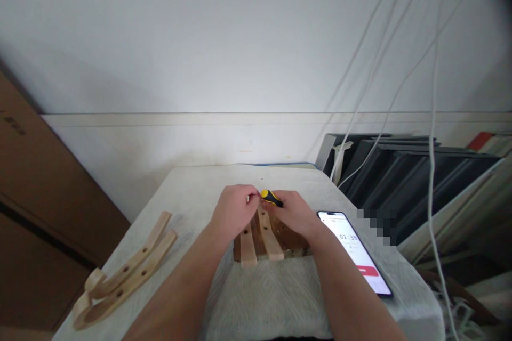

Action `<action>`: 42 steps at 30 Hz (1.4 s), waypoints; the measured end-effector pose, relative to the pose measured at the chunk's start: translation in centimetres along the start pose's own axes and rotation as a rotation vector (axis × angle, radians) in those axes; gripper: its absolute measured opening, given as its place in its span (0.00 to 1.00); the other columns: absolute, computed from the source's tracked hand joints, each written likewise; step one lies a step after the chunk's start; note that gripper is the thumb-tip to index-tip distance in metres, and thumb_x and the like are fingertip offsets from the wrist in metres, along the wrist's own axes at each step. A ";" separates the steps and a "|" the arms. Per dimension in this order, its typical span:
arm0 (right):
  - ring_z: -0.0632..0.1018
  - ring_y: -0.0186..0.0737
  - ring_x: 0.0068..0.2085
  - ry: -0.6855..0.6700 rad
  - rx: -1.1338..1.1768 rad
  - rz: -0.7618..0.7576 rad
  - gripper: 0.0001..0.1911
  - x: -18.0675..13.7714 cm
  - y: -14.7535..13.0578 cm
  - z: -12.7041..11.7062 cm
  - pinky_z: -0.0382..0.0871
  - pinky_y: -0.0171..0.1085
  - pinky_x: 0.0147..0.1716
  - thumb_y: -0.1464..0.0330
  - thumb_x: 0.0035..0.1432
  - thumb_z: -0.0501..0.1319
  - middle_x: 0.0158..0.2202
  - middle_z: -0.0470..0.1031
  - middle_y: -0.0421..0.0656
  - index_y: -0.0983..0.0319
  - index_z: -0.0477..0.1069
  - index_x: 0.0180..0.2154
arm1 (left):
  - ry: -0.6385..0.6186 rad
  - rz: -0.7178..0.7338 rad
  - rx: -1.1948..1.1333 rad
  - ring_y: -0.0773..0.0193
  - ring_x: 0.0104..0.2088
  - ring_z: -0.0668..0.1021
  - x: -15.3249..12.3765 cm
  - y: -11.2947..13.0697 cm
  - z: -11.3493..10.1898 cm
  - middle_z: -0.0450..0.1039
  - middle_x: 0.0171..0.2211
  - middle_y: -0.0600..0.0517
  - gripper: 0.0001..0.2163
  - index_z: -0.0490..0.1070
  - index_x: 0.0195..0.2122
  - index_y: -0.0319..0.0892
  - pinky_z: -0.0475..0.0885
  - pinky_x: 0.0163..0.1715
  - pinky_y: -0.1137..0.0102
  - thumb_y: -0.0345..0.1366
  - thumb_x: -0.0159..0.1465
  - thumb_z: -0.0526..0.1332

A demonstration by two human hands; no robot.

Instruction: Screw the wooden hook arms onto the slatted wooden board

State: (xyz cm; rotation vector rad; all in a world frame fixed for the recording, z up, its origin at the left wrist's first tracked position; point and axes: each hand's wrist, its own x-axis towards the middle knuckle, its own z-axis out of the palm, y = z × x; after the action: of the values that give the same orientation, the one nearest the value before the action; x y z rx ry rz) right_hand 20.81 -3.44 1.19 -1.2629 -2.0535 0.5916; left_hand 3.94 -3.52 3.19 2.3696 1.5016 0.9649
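A wooden assembly (262, 240) of a dark board with two pale slats lies in the middle of the white-covered table (264, 298). My right hand (294, 213) is closed round a yellow-and-black screwdriver (271, 197) above the slats' far ends. My left hand (234, 210) is pinched shut beside the screwdriver's tip, on something too small to make out. Both hands rest over the far edge of the assembly and hide it.
Two curved pale wooden pieces (124, 274) with holes lie at the table's left edge. A phone (354, 250) with a lit timer screen lies to the right. Dark panels (404, 176) lean against the wall at right, white cables (432, 133) hang there, and a brown cardboard sheet (36, 202) stands left.
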 end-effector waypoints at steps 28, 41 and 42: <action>0.73 0.39 0.30 -0.113 -0.135 0.103 0.09 0.4 0.8 0.5 0.58 0.34 0.27 0.67 0.54 0.56 0.27 0.76 0.43 0.61 0.72 0.26 | -0.481 0.184 0.028 0.68 0.23 0.72 -0.2 -1.5 0.7 0.77 0.25 0.49 0.13 0.78 0.29 0.41 0.65 0.28 0.73 0.28 0.57 0.52; 0.72 0.38 0.29 -0.127 -0.075 0.100 0.11 0.5 1.0 0.4 0.57 0.33 0.25 0.64 0.55 0.56 0.26 0.75 0.42 0.61 0.72 0.26 | -0.518 -0.069 -0.125 0.71 0.13 0.69 -0.1 -1.7 0.7 0.67 0.14 0.54 0.13 0.74 0.24 0.38 0.58 0.15 0.77 0.28 0.56 0.49; 0.72 0.38 0.28 -0.125 -0.077 0.106 0.11 0.5 1.0 0.5 0.57 0.33 0.25 0.63 0.55 0.56 0.25 0.75 0.42 0.61 0.72 0.26 | -0.526 -0.069 -0.119 0.70 0.13 0.69 0.0 -1.8 0.7 0.66 0.14 0.54 0.13 0.73 0.23 0.38 0.58 0.14 0.77 0.28 0.56 0.49</action>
State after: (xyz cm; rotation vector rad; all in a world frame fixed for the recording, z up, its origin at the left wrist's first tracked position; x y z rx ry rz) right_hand 20.91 -2.61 0.35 -1.4185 -2.1393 0.6598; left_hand 3.04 -2.52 1.82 2.2287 1.2676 0.3555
